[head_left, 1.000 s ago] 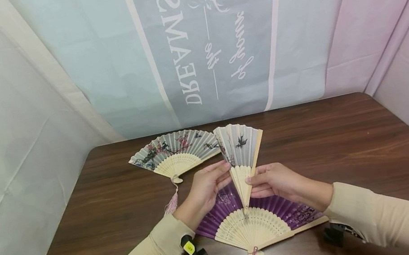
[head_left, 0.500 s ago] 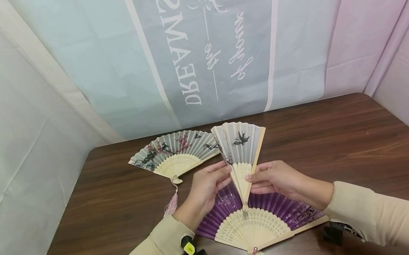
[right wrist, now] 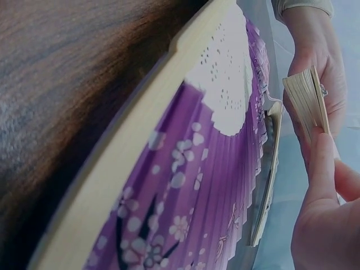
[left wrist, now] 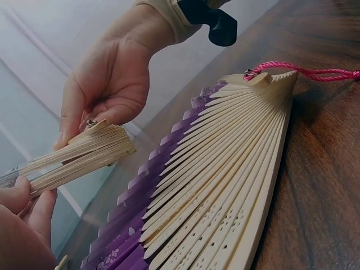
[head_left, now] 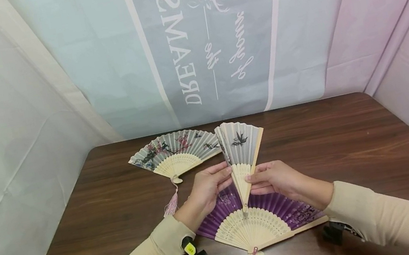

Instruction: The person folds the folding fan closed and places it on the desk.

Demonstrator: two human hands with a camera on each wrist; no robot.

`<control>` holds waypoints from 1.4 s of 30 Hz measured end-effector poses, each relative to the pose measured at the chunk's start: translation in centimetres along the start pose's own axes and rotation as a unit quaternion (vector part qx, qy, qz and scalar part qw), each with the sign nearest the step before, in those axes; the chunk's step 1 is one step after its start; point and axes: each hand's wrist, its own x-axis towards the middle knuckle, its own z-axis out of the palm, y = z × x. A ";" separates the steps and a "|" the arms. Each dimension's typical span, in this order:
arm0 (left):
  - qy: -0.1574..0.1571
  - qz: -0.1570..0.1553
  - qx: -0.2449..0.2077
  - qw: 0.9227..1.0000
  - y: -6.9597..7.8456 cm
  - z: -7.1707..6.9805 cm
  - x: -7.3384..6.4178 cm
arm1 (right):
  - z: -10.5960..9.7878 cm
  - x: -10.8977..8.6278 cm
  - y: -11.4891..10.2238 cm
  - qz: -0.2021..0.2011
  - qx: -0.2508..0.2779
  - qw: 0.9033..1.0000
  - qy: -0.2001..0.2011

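Both hands hold a partly folded, pale grey folding fan with a dark bird print, raised in front of the person. The left hand grips its left edge between thumb and fingers. Opposite, the right hand pinches the plain wooden outer stick, thumb on the near face. In the left wrist view the stacked ribs show edge-on, fanned slightly apart. Below the hands, a purple folding fan with pale blossoms lies spread on the table, its upper middle hidden behind the held fan. Its pink cord trails from the pivot.
A second grey folding fan, printed with pink flowers, lies spread at the back left, its right tip reaching the held fan in the head view. A pink tassel hangs from it. A printed cloth stands behind the brown table.
The held fan spread a little wider and rose slightly by half a second ago; now its left edge has come inward, so it is narrower. The other fans have stayed put.
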 end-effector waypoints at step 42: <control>-0.007 -0.015 0.041 0.999 -0.4 0.3 -0.6 | 0.2 0.3 0.3 -0.001 -0.052 0.999 -0.004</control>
